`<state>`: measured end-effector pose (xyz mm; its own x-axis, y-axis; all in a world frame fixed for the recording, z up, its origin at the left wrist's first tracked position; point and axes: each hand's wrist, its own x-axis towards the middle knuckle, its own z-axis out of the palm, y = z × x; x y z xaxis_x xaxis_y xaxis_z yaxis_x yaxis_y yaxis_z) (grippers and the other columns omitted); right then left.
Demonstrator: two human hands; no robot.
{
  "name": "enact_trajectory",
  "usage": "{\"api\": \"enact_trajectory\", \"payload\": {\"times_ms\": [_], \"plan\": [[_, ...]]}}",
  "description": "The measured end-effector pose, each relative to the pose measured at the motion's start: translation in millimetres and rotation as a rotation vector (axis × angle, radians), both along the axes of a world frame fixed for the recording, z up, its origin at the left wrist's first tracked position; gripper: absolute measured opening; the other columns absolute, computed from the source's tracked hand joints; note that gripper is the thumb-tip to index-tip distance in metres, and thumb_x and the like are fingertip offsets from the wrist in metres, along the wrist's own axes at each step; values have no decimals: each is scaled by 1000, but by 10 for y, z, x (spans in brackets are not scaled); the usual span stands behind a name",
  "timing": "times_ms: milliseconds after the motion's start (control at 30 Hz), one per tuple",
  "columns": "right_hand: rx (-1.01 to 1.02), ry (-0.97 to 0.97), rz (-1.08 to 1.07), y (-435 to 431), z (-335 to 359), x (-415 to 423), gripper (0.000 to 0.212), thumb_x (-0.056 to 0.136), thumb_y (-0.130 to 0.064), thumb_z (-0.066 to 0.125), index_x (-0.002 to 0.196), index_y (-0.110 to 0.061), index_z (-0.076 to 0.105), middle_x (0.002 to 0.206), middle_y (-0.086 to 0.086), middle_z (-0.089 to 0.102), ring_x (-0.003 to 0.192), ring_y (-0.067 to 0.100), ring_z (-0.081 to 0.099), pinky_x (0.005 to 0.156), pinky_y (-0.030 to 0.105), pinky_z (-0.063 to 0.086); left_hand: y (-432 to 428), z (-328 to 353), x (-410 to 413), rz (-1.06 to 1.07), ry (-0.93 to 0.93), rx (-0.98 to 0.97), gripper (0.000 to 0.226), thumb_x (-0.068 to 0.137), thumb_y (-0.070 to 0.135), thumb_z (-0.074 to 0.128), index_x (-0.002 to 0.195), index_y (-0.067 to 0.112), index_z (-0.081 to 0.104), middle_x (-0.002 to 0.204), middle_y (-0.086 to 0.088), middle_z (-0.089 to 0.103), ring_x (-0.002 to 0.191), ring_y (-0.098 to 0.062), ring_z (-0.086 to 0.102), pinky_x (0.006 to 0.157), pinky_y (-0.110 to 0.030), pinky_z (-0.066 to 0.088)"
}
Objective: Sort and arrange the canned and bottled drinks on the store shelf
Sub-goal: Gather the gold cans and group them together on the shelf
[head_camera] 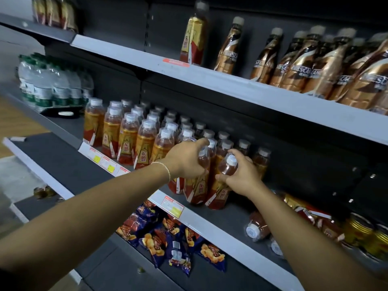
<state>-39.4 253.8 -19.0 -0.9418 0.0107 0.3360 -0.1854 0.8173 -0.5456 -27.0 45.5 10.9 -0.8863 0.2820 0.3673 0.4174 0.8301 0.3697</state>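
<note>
Head cam only, so here's what it shows: the two bottles being handled are small clear plastic ones with white caps, amber drink showing up top and a gold-and-red label wrapped round the lower body. Both stand near the front edge of the middle shelf (212,226), at the right end of a big block of matching bottles (130,137) lined up in rows. The left bottle (198,187) and right bottle (220,194) sit side by side, just about touching, long axis near vertical, caps up and leaning a bit to the right, bases down at the shelf deck. The left hand (182,158) comes over the top of its bottle and grips the neck and shoulder, fingers curled round it. The right hand (243,175) wraps the other one's shoulder from the right, thumb across the front, cap poking out above the fingers. Further right on the same shelf a couple of the same bottles (258,227) lie on their sides, caps pointing at the camera. Shelf above has brown coffee bottles (315,66) — plus one stray gold-and-red bottle (194,36).
</note>
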Motion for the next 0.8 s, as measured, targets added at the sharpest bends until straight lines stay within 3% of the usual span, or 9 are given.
{"api": "enact_trajectory", "payload": {"times_ms": [100, 200, 267, 333, 467, 667, 800], "plan": [[-2, -65, 12, 34, 48, -103, 100, 61, -34, 93, 146, -38, 39, 121, -4, 36, 106, 15, 49, 88, 28, 47, 60, 37, -59, 7, -43, -53, 77, 74, 33, 74, 140, 25, 38, 89, 1, 66, 78, -18, 64, 69, -37, 58], [-41, -88, 55, -28, 82, -185, 102, 59, -27, 95, 145, -36, 41, 122, -2, 38, 115, 23, 54, 93, 41, 54, 117, 49, -65, 20, -68, -126, 73, 73, 30, 70, 140, 27, 39, 83, 2, 55, 76, -18, 60, 55, -31, 52], [-42, -56, 76, -75, 67, -234, 100, 60, -25, 94, 145, -34, 43, 120, -3, 40, 118, 22, 53, 96, 30, 47, 142, 36, -86, 16, -69, -179, 71, 74, 30, 68, 139, 28, 39, 97, -3, 50, 82, -22, 60, 55, -27, 46], [-32, -39, 86, -108, 47, -265, 98, 63, -24, 92, 146, -32, 42, 123, -2, 41, 121, 21, 50, 95, 24, 41, 144, 15, -115, 16, -65, -203, 67, 77, 30, 67, 138, 27, 38, 109, -10, 45, 89, -27, 61, 64, -30, 50], [-30, -64, 91, -121, 33, -311, 99, 70, -25, 89, 151, -31, 34, 142, 6, 37, 129, 24, 46, 104, 37, 46, 155, -59, -130, -4, -54, -208, 69, 81, 30, 68, 139, 22, 33, 127, -16, 37, 78, -24, 51, 67, -29, 46], [33, -88, 104, -78, -57, -315, 106, 79, -29, 82, 156, -33, 9, 157, 6, 25, 142, 25, 31, 103, 27, 26, 189, -89, -86, 9, -90, -164, 70, 82, 23, 71, 136, 24, 27, 123, -12, 33, 95, -31, 56, 73, -32, 48], [22, -96, 95, -57, -111, -237, 108, 85, -24, 76, 154, -39, -5, 159, 6, 25, 141, 25, 35, 101, 25, 27, 240, -128, -14, 24, -94, -156, 73, 83, 18, 69, 139, 26, 23, 130, -14, 31, 96, -31, 56, 71, -29, 44]]}}
